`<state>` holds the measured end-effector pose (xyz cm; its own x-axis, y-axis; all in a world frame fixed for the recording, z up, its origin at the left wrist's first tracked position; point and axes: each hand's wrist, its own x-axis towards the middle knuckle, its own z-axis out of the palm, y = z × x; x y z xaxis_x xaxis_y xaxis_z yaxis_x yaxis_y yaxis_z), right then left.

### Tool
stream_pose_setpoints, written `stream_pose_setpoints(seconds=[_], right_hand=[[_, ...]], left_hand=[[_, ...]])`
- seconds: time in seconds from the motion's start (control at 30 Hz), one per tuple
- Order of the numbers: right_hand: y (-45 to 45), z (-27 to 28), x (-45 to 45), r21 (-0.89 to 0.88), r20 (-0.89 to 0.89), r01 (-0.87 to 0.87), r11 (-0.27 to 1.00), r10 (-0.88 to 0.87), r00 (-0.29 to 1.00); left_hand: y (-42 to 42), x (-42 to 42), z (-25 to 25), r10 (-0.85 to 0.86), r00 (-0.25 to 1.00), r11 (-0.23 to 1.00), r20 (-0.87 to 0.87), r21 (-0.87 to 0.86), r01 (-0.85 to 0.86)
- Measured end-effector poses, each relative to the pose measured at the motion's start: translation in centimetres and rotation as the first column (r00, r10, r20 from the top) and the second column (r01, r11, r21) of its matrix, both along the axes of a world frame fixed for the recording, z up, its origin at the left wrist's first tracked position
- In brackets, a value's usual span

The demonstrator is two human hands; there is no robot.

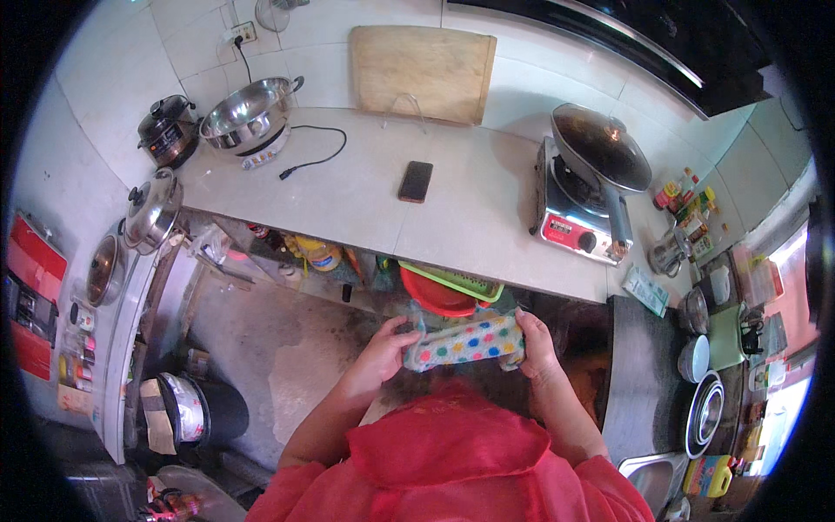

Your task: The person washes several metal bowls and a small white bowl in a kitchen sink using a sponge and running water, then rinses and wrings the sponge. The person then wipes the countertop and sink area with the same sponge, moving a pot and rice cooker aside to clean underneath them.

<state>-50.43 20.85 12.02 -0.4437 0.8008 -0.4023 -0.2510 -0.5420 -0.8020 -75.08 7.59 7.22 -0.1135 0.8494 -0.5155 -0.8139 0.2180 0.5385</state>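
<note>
Between my hands is a white cloth with multicoloured polka dots (466, 344), folded into a band and held in front of my red top. My left hand (389, 349) grips its left end, where a bluish edge sticks up by the thumb. At the right end, my right hand (537, 344) pinches the upper corner, and a loose bit of cloth hangs below. Just beyond the cloth, under the counter's front edge, sit a red plastic basin (430, 297) and a green plastic basket (466, 282).
A smartphone (415, 181) lies on the pale counter (470, 196). To its right stands a portable gas stove (577, 222) bearing a lidded wok (597, 147). At the left are a steel pan (251, 111) and a rice cooker (168, 130). A wooden cutting board (423, 72) leans against the wall.
</note>
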Motion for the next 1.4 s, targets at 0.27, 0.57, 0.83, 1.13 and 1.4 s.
stream_pose_setpoints(seconds=[0.27, 0.57, 0.83, 1.13, 1.4], right_hand=[[7.8, -0.1, -3.7, 0.274, 0.167, 0.029, 0.961, -0.077, 0.983], [19.8, -4.0, -3.9, 0.891, 0.445, -0.340, 0.302, -0.733, 0.515], [25.3, -10.1, -13.1, 0.398, 0.916, -0.658, 0.639, -0.238, 0.323], [31.4, -14.8, -16.5, 0.404, 0.869, -0.810, 0.425, -0.456, 0.194], [33.3, -13.9, -17.3, 0.484, 0.830, -0.612, 0.626, -0.550, 0.094]], left_hand=[[8.7, -1.1, 3.5, -0.013, 0.829, 0.993, -0.559, 0.093, 0.078], [20.2, -6.5, 6.1, 0.084, -0.170, 0.968, -0.982, 0.040, 0.249], [26.8, 8.8, 24.1, 0.172, 0.337, 0.092, -0.926, 0.356, 0.930], [31.4, 7.4, 21.3, 0.304, 0.270, 0.216, -0.914, 0.342, 0.914], [32.2, 6.1, 19.9, 0.321, 0.266, 0.218, -0.909, 0.344, 0.913]])
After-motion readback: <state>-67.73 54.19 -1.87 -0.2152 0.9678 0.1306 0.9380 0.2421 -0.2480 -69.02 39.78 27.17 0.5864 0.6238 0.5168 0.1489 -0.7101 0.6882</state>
